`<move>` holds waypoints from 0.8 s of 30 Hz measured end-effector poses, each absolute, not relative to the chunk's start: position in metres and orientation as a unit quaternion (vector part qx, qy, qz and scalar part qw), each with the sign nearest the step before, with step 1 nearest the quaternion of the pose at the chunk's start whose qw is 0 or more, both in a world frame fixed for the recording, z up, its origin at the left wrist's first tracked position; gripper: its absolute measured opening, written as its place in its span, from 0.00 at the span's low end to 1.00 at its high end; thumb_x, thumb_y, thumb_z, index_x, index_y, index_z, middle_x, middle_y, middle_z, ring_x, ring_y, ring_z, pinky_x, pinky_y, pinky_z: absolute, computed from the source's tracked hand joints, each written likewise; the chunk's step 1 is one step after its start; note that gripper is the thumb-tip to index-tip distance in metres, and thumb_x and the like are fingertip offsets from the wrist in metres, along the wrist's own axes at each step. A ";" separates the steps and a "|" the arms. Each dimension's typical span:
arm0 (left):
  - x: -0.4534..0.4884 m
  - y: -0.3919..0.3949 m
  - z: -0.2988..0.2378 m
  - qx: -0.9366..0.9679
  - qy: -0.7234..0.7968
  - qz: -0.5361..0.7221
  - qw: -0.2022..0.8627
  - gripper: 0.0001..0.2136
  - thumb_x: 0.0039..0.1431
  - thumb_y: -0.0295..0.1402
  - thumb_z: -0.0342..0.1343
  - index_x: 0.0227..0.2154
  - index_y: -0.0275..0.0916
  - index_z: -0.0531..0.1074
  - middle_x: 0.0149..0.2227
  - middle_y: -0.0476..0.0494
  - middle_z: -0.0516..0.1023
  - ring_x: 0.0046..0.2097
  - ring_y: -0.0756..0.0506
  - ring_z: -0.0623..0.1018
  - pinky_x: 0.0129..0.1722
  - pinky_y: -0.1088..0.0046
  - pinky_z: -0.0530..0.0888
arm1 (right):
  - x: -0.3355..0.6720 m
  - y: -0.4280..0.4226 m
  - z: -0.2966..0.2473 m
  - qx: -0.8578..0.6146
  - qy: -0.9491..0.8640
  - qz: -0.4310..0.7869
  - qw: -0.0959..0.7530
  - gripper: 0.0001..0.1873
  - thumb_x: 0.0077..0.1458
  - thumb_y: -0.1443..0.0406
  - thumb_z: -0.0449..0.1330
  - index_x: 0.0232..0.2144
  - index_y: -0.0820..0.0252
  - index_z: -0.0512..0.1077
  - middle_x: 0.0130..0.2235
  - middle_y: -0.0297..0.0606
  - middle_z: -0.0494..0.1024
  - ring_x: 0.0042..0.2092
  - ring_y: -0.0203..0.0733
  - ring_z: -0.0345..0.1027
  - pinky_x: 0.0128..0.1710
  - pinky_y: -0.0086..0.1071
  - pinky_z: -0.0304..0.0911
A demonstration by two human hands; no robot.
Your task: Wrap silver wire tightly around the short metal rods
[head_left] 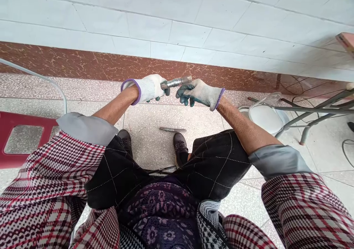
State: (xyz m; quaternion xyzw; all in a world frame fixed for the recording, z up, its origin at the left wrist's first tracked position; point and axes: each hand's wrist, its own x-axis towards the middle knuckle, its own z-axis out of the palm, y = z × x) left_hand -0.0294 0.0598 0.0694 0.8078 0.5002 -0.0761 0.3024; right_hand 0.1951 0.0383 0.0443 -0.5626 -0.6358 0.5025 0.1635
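Both my hands wear white knit gloves with dark green palms and purple cuffs. My left hand (pixel 155 88) is closed around the near end of a short bar wound with shiny silver wire (pixel 175 82), which points to the right and has a pale, blunt far end. Just below that far end is my right hand (pixel 197 93), its fingers curled together. Whether those fingers pinch a thin strand or touch the bar, I cannot tell. Below the hands, a narrow grey metal strip (pixel 173 129) lies on the floor by my right shoe (pixel 180 144).
A white tiled wall (pixel 166 31) with a brown marbled base rises ahead. Left of me is a red plastic stool (pixel 30 122) near a pale curved tube (pixel 41 74). On the right, a white round container (pixel 267 118) sits beside metal legs (pixel 309 125) and loose cables.
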 end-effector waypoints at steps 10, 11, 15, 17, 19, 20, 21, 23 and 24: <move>-0.025 0.079 0.031 0.834 0.517 -0.157 0.111 0.17 0.63 0.29 0.54 0.51 0.40 0.83 0.40 0.34 0.82 0.41 0.37 0.80 0.43 0.61 0.73 | 0.191 0.031 0.063 -0.520 -0.641 0.517 0.228 0.06 0.54 0.70 0.63 0.33 0.67 0.80 0.26 0.38 0.78 0.24 0.32 0.68 0.19 0.25 0.64; -0.022 0.077 0.029 0.842 0.498 -0.173 0.119 0.17 0.62 0.30 0.55 0.49 0.40 0.84 0.39 0.34 0.82 0.40 0.38 0.80 0.42 0.62 0.73 | 0.192 0.035 0.062 -0.536 -0.635 0.501 0.242 0.05 0.54 0.71 0.62 0.32 0.68 0.80 0.25 0.37 0.77 0.23 0.31 0.66 0.18 0.25 0.62; -0.017 0.063 0.036 0.851 0.440 -0.145 0.248 0.18 0.60 0.33 0.57 0.50 0.43 0.83 0.36 0.41 0.82 0.34 0.44 0.78 0.35 0.69 0.70 | 0.199 0.044 0.051 -0.578 -0.626 0.469 0.232 0.03 0.56 0.71 0.65 0.31 0.66 0.79 0.24 0.36 0.75 0.22 0.31 0.64 0.18 0.25 0.60; -0.019 0.059 0.046 0.826 0.451 -0.091 0.325 0.21 0.59 0.32 0.57 0.54 0.43 0.81 0.36 0.42 0.82 0.31 0.46 0.76 0.31 0.72 0.69 | 0.199 0.044 0.045 -0.573 -0.630 0.481 0.205 0.03 0.57 0.68 0.68 0.31 0.64 0.80 0.25 0.37 0.76 0.23 0.33 0.66 0.18 0.26 0.62; -0.022 0.060 0.056 0.800 0.481 -0.042 0.356 0.22 0.60 0.30 0.56 0.57 0.41 0.80 0.37 0.42 0.82 0.30 0.47 0.76 0.30 0.72 0.68 | 0.196 0.040 0.043 -0.567 -0.631 0.501 0.171 0.03 0.59 0.69 0.67 0.33 0.64 0.80 0.27 0.38 0.78 0.23 0.35 0.69 0.18 0.27 0.64; -0.024 0.063 0.058 0.795 0.496 -0.029 0.349 0.22 0.61 0.30 0.55 0.57 0.41 0.80 0.37 0.42 0.82 0.31 0.47 0.76 0.31 0.72 0.69 | 0.193 0.037 0.044 -0.567 -0.631 0.507 0.154 0.03 0.60 0.70 0.65 0.33 0.65 0.80 0.27 0.39 0.78 0.23 0.35 0.70 0.18 0.28 0.64; -0.026 0.066 0.059 0.795 0.510 -0.026 0.328 0.21 0.62 0.29 0.55 0.56 0.41 0.80 0.38 0.42 0.82 0.32 0.47 0.77 0.32 0.72 0.69 | 0.191 0.034 0.045 -0.565 -0.633 0.511 0.137 0.04 0.60 0.72 0.64 0.34 0.65 0.80 0.27 0.39 0.79 0.23 0.35 0.70 0.18 0.27 0.64; -0.029 0.072 0.054 0.806 0.533 -0.044 0.254 0.18 0.64 0.30 0.55 0.54 0.41 0.82 0.40 0.40 0.83 0.36 0.44 0.79 0.36 0.70 0.71 | 0.186 0.029 0.050 -0.549 -0.644 0.522 0.108 0.06 0.58 0.75 0.63 0.35 0.67 0.81 0.28 0.40 0.80 0.24 0.36 0.72 0.18 0.27 0.64; -0.029 0.075 0.049 0.813 0.539 -0.063 0.210 0.17 0.65 0.30 0.54 0.53 0.40 0.82 0.40 0.38 0.83 0.38 0.42 0.80 0.38 0.68 0.72 | 0.184 0.026 0.053 -0.535 -0.650 0.530 0.100 0.07 0.57 0.76 0.63 0.35 0.67 0.81 0.29 0.41 0.81 0.25 0.36 0.73 0.19 0.27 0.65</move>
